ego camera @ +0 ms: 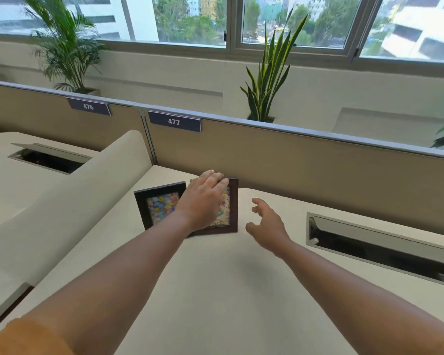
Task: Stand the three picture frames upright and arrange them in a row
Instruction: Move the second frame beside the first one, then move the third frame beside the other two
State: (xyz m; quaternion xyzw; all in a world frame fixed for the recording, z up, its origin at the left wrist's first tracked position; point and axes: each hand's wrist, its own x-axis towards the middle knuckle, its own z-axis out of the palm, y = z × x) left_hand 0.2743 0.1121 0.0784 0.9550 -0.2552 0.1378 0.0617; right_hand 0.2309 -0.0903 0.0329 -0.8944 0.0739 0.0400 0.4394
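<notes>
Two dark-framed pictures stand upright side by side on the beige desk point(215, 278), close to the partition. The left picture frame point(151, 204) shows coloured round shapes. The right picture frame point(232, 208), brown with a bright colourful print, is partly covered by my left hand point(205, 198), whose fingers curl over its top edge. My right hand point(265, 222) hovers just to the right of that frame, fingers spread, touching nothing. A third frame is not in sight.
A tan partition point(305, 160) with labels 476 and 477 runs behind the frames. A cable slot point(385, 244) is cut into the desk at the right, another point(49, 157) on the neighbouring desk at the left. A curved divider point(69, 201) borders the desk's left side. Plants stand behind the partition.
</notes>
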